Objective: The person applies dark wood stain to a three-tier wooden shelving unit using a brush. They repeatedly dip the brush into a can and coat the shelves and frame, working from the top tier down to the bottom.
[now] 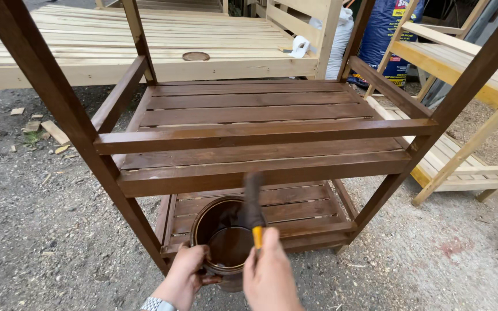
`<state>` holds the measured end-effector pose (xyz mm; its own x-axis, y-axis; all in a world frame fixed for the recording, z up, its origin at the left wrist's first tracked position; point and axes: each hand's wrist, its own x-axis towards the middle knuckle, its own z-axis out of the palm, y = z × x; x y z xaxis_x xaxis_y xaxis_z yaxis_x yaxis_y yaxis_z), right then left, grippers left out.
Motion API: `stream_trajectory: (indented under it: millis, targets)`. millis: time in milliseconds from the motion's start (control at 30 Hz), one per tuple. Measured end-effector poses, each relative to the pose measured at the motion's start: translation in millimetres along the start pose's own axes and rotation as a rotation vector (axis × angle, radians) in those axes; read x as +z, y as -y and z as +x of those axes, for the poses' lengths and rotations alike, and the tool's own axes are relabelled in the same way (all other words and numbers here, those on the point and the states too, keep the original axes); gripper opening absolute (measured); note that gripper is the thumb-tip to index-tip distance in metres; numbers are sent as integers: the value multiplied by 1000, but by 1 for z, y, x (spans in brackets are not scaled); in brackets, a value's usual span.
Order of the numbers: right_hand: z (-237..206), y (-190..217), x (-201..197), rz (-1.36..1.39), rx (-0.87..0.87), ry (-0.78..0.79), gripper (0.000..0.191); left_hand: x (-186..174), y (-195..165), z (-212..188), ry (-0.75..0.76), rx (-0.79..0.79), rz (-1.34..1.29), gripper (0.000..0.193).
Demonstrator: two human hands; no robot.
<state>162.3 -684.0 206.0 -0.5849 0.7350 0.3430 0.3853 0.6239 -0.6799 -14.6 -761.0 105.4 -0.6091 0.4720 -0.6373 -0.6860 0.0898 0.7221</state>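
Centrally, a round tin [224, 242] of dark brown wood stain is being gripped at its near left wall by the left hand [184, 277], whose fingers are being wrapped closed around the rim and side. The tin is judged rigid but awkward: the liquid is likely making it fairly heavy and prone to slopping, and its stained wall is probably slick, so a hold low on the side is being favoured. A brush [254, 207] is being held upright over the tin by the right hand [269, 277], which is being closed firmly around the yellow handle; the dark, wet bristles are being blurred by motion. The brush is judged light and stiff in the handle, soft at the tip.

Both items are being held in front of the lower shelf [272, 213] of a slatted wooden rack [255, 135], whose surfaces are appearing glossy brown. Beyond it, unstained pale slatted furniture [116, 46] is being shown, with another pale frame [462, 63] at right, a blue sack [387, 34] behind, and gravel ground [36, 230] beneath.
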Motion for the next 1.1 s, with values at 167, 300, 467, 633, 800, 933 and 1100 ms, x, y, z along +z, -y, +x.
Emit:
stream_trajectory:
  millis: [167, 300, 467, 633, 800, 933, 1100]
  targets:
    - [19, -49, -38, 114, 259, 175, 41, -2, 3, 4, -50, -19, -17, 48]
    - [71, -145, -124, 253, 141, -98, 37, 2, 3, 18, -84, -60, -12, 50]
    - [96, -208, -234, 32, 294, -255, 36, 25, 14, 23, -128, -36, -17, 59]
    - [113, -160, -300, -672, 169, -194, 31, 62, 17, 1, -126, -39, -47, 59]
    - [145, -77, -295, -988, -49, 92, 55, 95, 29, -19, -117, 9, -118, 54]
    - [132, -32, -237, -961, -191, 394, 22, 109, 45, -20, -151, 10, -187, 50]
    - [116, -6, -176, -623, -639, 368, 20, 118, 61, -17, -223, 14, -184, 57]
